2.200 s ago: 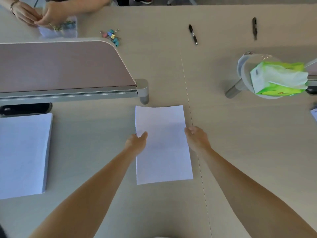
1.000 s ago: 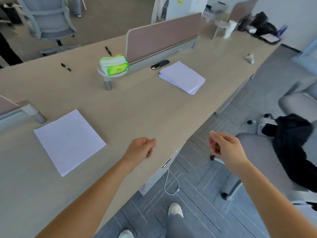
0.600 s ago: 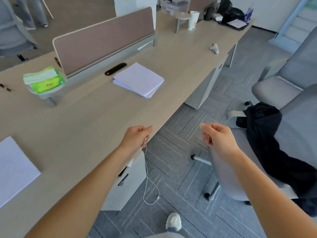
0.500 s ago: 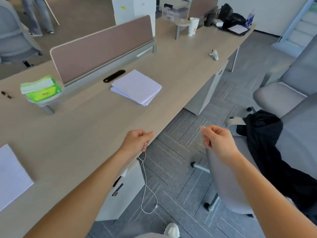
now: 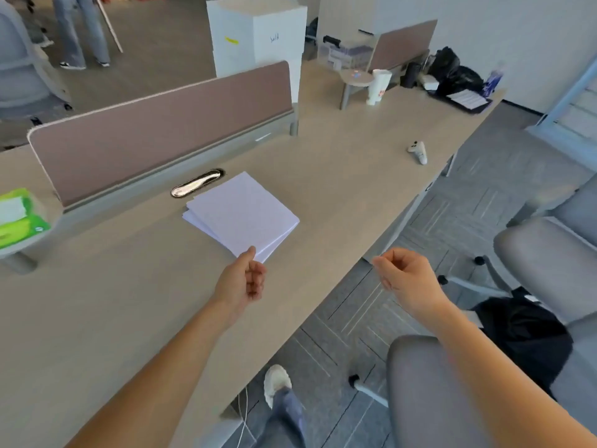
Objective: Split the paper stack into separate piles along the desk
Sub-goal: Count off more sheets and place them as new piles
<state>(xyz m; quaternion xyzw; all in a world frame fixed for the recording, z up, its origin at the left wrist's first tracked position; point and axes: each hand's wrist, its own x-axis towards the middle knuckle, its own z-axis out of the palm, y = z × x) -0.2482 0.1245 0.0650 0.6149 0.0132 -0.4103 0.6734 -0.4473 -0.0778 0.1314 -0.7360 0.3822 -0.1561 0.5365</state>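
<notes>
A white paper pile (image 5: 240,215), its sheets slightly fanned, lies on the long beige desk (image 5: 97,312) in front of a brown divider panel. My left hand (image 5: 240,281) hovers over the desk just short of the pile's near corner, fingers loosely curled, thumb tip almost at the paper, holding nothing. My right hand (image 5: 405,278) hangs past the desk's edge above the floor, fingers curled in and empty.
The brown divider (image 5: 161,127) runs behind the pile, with a cable grommet (image 5: 197,186) beside it. A green tissue pack (image 5: 17,218) sits far left. A white controller (image 5: 417,151) lies farther along the desk. Grey chairs (image 5: 549,253) and a black bag (image 5: 523,334) stand to the right.
I have let go of the earlier pile and moved right along the desk; that pile has left the view. This second pile has come closer, and my left hand now nears its corner.
</notes>
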